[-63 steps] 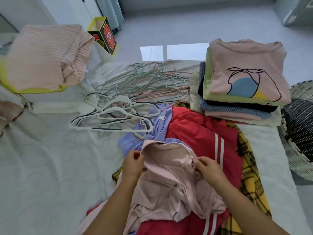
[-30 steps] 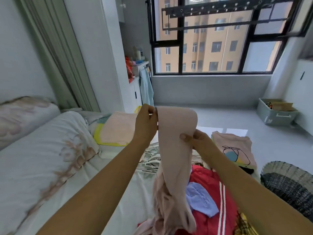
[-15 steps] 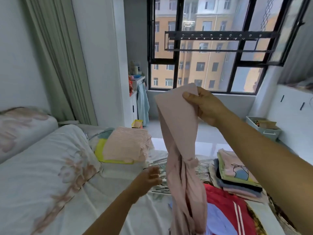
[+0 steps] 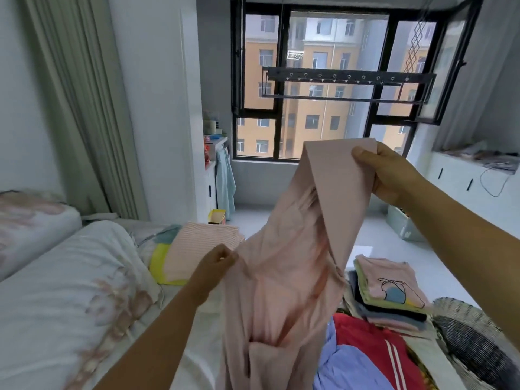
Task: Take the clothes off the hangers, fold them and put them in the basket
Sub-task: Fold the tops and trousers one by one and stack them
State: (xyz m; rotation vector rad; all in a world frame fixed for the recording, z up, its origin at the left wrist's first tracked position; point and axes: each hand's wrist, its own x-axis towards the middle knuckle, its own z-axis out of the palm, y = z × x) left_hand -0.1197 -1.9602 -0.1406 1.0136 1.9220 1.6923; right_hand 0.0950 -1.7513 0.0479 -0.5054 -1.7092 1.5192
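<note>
Pale bedding (image 4: 70, 291) with a faded flower print covers the bed at 8 o'clock. At 5 o'clock, close to the person, a red garment (image 4: 365, 342) with white stripes and a blue garment (image 4: 346, 370) lie loose. A long pink garment (image 4: 289, 263) hangs in front of them, in the middle. The left hand (image 4: 216, 267) pinches its side edge at 7 o'clock, with the fingers curled tight. The right hand (image 4: 385, 170), higher at 3 o'clock, grips the flat top part of the garment, thumb in front. Farther, at 4 o'clock, a stack of folded clothes (image 4: 391, 291) sits just beside the woven basket (image 4: 472, 333). A striped pink folded piece (image 4: 199, 249) lies beyond the left hand. A dark-framed window (image 4: 323, 88) stands at 12 o'clock.
</note>
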